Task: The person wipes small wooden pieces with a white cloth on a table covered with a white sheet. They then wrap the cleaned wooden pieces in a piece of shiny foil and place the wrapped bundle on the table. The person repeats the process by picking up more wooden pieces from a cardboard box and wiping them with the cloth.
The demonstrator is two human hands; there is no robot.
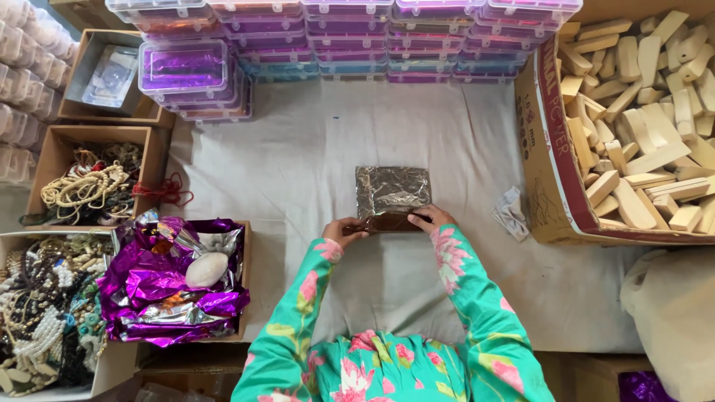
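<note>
A square sheet of shiny foil lies flat on the grey cloth in the middle. Its near edge is folded up over something dark brown. My left hand pinches the left end of that folded edge. My right hand presses the right end, fingers on the foil. Both arms wear green sleeves with pink flowers.
Stacks of clear boxes with purple contents line the far edge. A cardboard box of wooden blocks stands at right. At left are boxes of beads and cords and crumpled purple foil. A crumpled scrap lies nearby.
</note>
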